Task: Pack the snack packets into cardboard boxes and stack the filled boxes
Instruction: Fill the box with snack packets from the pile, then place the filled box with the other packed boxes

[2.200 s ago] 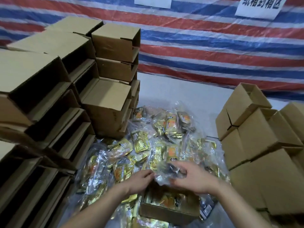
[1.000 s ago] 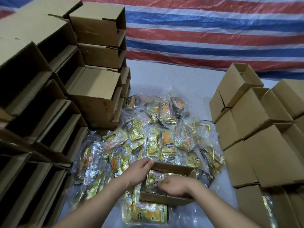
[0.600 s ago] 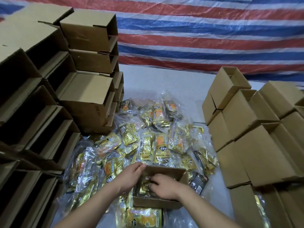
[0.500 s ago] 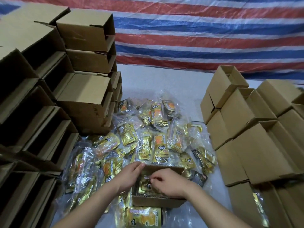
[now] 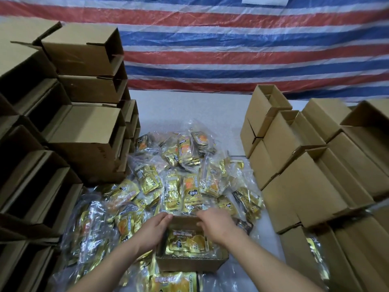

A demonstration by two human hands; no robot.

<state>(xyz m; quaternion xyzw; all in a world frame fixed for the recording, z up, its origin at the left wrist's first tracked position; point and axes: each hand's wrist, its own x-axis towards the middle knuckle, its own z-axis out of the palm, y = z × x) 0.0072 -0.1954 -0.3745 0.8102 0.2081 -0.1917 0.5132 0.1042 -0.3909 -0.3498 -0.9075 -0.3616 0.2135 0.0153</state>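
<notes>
The left hand (image 5: 152, 230) lay with fingers (image 5: 163, 218) straight against the left wall of the open cardboard box (image 5: 190, 263), touching its far left corner; the right hand (image 5: 216, 223) reached over the far rim, its fingers (image 5: 202, 216) curled down at that edge, though whether they gripped the flap or only rested on it could not be told; beneath both palms a gold snack packet (image 5: 186, 242) lay flat inside the box, glossy foil with an orange print; just beyond the fingertips spread the heap of packets (image 5: 185, 180), crinkled clear plastic over gold foil, crowding the box on its far and left sides; under them showed a pale, smooth table (image 5: 189, 110), bare only in a strip past the heap; left of the left hand rose stacks of brown boxes (image 5: 84, 127) lying on their sides, dark mouths open; right of the right hand stood lighter tan boxes (image 5: 305, 186), matte and square-edged, leaving a narrow channel between the two walls of cardboard; behind everything hung a striped tarpaulin (image 5: 231, 49), red, white and blue, wrinkled and shiny.
</notes>
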